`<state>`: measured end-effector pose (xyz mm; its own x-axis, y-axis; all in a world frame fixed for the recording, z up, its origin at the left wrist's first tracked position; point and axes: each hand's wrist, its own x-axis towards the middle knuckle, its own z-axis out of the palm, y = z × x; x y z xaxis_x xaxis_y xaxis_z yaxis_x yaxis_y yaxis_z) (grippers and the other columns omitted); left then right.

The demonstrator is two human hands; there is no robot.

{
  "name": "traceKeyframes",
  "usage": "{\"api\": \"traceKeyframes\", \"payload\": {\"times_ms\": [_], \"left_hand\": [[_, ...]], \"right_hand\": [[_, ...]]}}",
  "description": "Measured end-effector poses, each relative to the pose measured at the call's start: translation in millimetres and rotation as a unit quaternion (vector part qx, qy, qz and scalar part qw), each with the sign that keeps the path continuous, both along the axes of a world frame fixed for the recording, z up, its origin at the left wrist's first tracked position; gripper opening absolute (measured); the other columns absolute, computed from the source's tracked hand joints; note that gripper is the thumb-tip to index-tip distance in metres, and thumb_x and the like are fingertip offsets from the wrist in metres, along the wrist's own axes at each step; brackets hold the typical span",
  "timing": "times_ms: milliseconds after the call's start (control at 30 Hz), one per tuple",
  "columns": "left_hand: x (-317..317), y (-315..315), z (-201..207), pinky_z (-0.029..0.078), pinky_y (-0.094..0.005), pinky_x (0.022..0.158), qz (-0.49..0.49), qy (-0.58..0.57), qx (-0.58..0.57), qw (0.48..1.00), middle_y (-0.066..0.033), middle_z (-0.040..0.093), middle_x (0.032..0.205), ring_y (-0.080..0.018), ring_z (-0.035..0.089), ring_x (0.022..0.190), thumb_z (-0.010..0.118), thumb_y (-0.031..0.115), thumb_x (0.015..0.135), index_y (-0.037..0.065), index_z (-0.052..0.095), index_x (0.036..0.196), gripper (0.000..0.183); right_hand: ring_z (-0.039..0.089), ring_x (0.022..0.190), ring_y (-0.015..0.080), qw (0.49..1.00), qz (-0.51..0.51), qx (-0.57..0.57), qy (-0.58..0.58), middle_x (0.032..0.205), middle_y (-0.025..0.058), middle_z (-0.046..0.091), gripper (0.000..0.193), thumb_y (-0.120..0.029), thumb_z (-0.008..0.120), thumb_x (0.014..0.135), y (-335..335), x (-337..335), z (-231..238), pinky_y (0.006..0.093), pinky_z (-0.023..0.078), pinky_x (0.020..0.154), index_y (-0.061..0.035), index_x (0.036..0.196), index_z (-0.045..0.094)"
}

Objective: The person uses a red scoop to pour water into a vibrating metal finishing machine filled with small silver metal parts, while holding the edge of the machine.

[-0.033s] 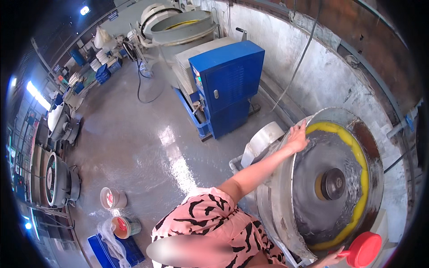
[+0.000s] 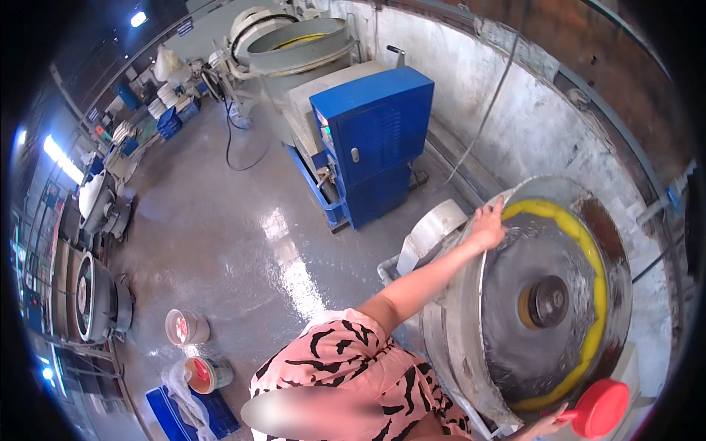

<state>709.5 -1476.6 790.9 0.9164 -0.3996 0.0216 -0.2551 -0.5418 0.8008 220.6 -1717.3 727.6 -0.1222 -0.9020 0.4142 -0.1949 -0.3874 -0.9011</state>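
Note:
A large round metal tub (image 2: 456, 345) with a yellow inner ring (image 2: 597, 294) stands at the right. Inside it, grey liquid (image 2: 507, 301) lies around a dark central knob (image 2: 548, 300). My left hand (image 2: 488, 226) rests on the tub's far-left rim, fingers stretched and somewhat apart. At the near edge my right hand (image 2: 548, 423) is closed round the handle of a red round dipper (image 2: 601, 409). The dipper is just outside the near-right rim. Its inside is not visible.
A blue cabinet (image 2: 375, 140) stands beyond the tub, with another large tub (image 2: 298, 44) behind it. Two buckets (image 2: 187, 327) and a blue crate (image 2: 176, 415) sit on the wet floor at the left. A wall (image 2: 471, 88) runs along the right, with a hanging cable (image 2: 493, 95).

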Motion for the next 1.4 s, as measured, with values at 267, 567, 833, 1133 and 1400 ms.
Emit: {"api": "traceKeyframes", "payload": {"times_ms": [267, 567, 833, 1133, 1400], "left_hand": [[-4.4, 25.2, -12.5, 0.046, -0.0342, 0.080, -0.022, -0.012, -0.109, 0.994, -0.0208, 0.056, 0.106, -0.0276, 0.057, 0.097, 0.061, 0.007, 0.068, 0.001, 0.044, 0.119, 0.054], [11.6, 28.6, -5.0, 0.042, -0.0388, 0.089, 0.014, -0.033, 0.002, 0.999, -0.0248, 0.055, 0.107, -0.0335, 0.052, 0.105, 0.063, 0.016, 0.069, 0.000, 0.040, 0.122, 0.060], [-11.0, -2.6, -23.9, 0.044, -0.0450, 0.083, 0.104, -0.024, -0.005, 0.994, -0.0242, 0.052, 0.104, -0.0386, 0.052, 0.098, 0.050, 0.004, 0.070, 0.001, 0.051, 0.106, 0.036], [-14.6, -1.9, -10.9, 0.043, -0.0454, 0.084, 0.103, -0.024, -0.037, 0.994, -0.0275, 0.050, 0.104, -0.0415, 0.051, 0.098, 0.049, -0.002, 0.069, -0.005, 0.050, 0.101, 0.033], [-16.9, -24.4, -21.4, 0.043, -0.0477, 0.085, 0.018, -0.023, 0.018, 0.999, -0.0265, 0.043, 0.115, -0.0412, 0.047, 0.105, 0.050, 0.000, 0.070, -0.004, 0.041, 0.115, 0.047]], "right_hand": [[0.047, 0.058, 0.0088, 0.996, 0.061, 0.065, 0.014, 0.073, 0.0014, 0.052, 0.038, -0.022, 0.063, 0.081, 96.4, 58.4, 72.7, 0.0224, 0.040, 0.050, -0.0013, 0.109, 0.048], [0.046, 0.078, 0.0139, 0.991, 0.029, 0.042, 0.124, 0.098, 0.0087, 0.050, 0.048, -0.023, 0.063, 0.081, 80.4, 62.6, 63.7, 0.0255, 0.039, 0.064, 0.0015, 0.118, 0.044], [0.045, 0.113, 0.0309, 0.975, 0.074, -0.065, 0.198, 0.121, 0.0226, 0.047, 0.062, -0.035, 0.064, 0.079, 98.0, 39.0, 79.3, 0.0369, 0.034, 0.097, 0.0045, 0.123, 0.043], [0.049, 0.108, 0.0298, 0.962, 0.073, -0.092, 0.245, 0.119, 0.0193, 0.050, 0.054, -0.025, 0.058, 0.083, 76.5, 59.7, 76.7, 0.0367, 0.038, 0.092, 0.0011, 0.127, 0.040], [0.047, 0.110, 0.0302, 0.963, 0.042, -0.118, 0.237, 0.123, 0.0199, 0.047, 0.057, -0.029, 0.059, 0.083, 36.7, 27.1, 37.6, 0.0381, 0.037, 0.094, 0.0013, 0.127, 0.040]]}}
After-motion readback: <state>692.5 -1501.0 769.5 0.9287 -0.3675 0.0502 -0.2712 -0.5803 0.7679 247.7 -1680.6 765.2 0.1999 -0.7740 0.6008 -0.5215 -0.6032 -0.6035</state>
